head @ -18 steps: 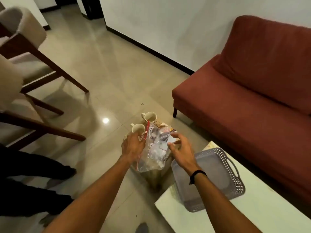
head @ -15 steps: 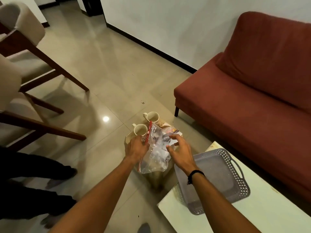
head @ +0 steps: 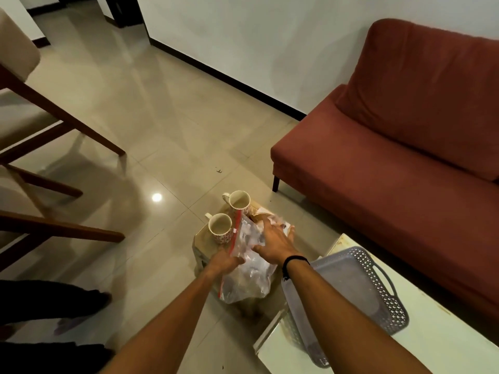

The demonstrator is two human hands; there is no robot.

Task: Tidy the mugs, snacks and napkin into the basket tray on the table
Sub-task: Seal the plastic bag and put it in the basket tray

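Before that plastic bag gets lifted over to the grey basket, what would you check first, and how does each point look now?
1. Left hand gripping the bag: ok, fingers closed on its edge.
2. Right hand gripping the bag: not ok, it lies flat and open on top.
3. Bag's red zip sealed: cannot tell.
4. Basket has room: ok, nothing shows inside.
5. Mugs clear of the bag: not ok, the near mug touches it; the far mug stands close behind.
6. Basket steady on the table: ok, though it sits near the edge.
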